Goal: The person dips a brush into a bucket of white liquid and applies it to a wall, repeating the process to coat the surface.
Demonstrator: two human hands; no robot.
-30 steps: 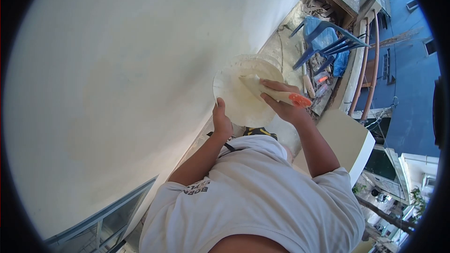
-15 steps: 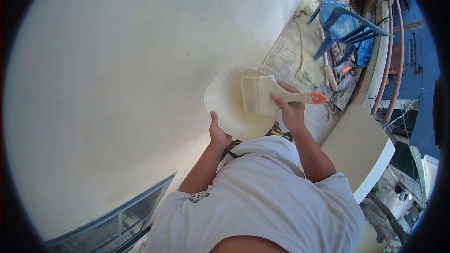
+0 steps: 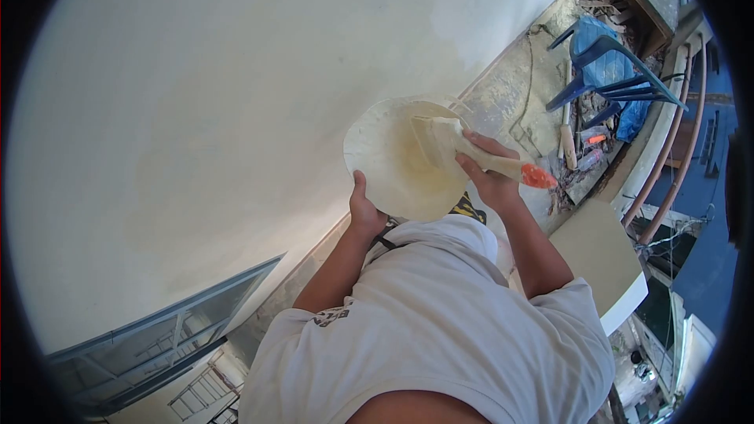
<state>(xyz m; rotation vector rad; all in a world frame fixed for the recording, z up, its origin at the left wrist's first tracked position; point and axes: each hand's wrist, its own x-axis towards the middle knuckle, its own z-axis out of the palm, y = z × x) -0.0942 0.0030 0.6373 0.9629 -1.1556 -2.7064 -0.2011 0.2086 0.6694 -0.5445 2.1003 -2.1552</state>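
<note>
Fingers (image 3: pixel 488 144) of the right hand (image 3: pixel 493 182) hold the brush (image 3: pixel 452 141) over the bowl (image 3: pixel 373 141) – maybe so drips fall in | left hand (image 3: pixel 366 212) grips the bowl's edge, likely to keep it steady | bowl is by the wall (image 3: pixel 196 110) | left fingers hide underneath – can't tell if bristles (image 3: pixel 425 139) touch

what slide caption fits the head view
Beside a pale wall, the left hand holds a round container and the right hand a wide brush.

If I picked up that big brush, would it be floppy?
The brush likely has a stiff handle: it juts straight past the right hand. Its flat, thin bristles may bend a little. It looks pale-coated, so it might feel slippery.
</note>
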